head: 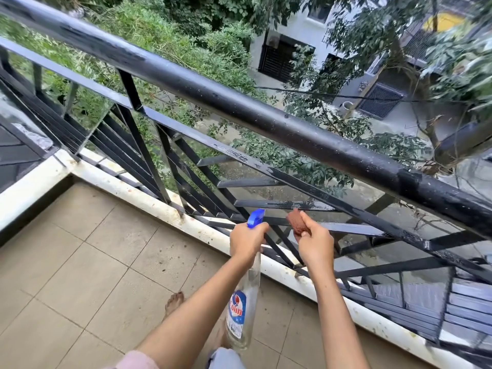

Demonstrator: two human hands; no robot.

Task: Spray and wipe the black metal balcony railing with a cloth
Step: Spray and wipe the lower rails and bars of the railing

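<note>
The black metal railing (239,105) runs diagonally from upper left to lower right, with a thick round top rail and flat angled bars below. My left hand (246,239) grips the neck of a clear spray bottle (243,307) with a blue nozzle, which points at the lower bars. My right hand (315,242) pinches a bunched reddish-brown cloth (296,222) against a flat horizontal bar (282,205) that shows wet streaks. Droplets speckle the top rail.
A dirty white curb (149,201) runs under the railing. Beige floor tiles (87,262) cover the balcony, and a bare foot (174,302) stands on them. Beyond the railing lie trees, a building and ground far below.
</note>
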